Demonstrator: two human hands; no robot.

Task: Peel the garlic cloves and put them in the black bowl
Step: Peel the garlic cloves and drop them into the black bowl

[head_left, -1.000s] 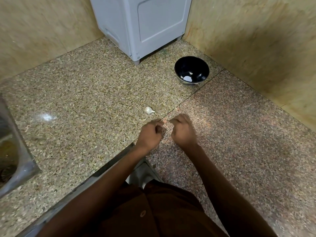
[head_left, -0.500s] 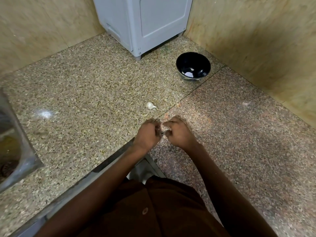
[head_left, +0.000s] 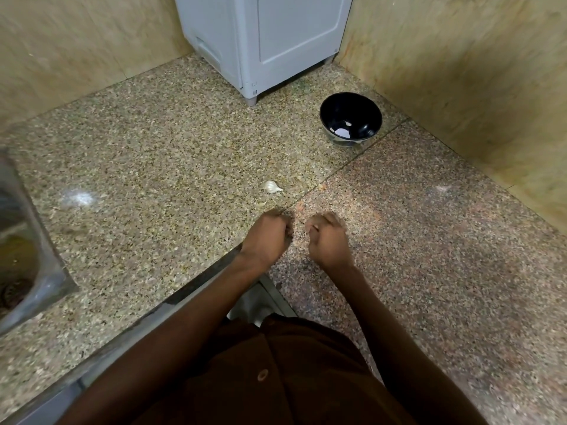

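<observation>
Peeling stage, by my read — left hand (head_left: pixel 267 233) & right hand (head_left: pixel 328 237) both curled at near counter edge, slightly apart; contents can't tell. Unpeeled garlic clove (head_left: pixel 272 187) lies just far of left hand, tip pointing right. Black bowl (head_left: pixel 350 119) far-right — right hand nearer.

one garlic clove (head_left: pixel 272 187), one black bowl (head_left: pixel 350 119), two hands, one sink (head_left: pixel 27 256), one grey appliance (head_left: pixel 267 41).

We see a speckled granite desk (head_left: pixel 153 167) meeting beige walls (head_left: pixel 460 62), a grey appliance (head_left: pixel 276 35) standing in its far corner, and a steel sink (head_left: pixel 27 256) at the left edge
</observation>
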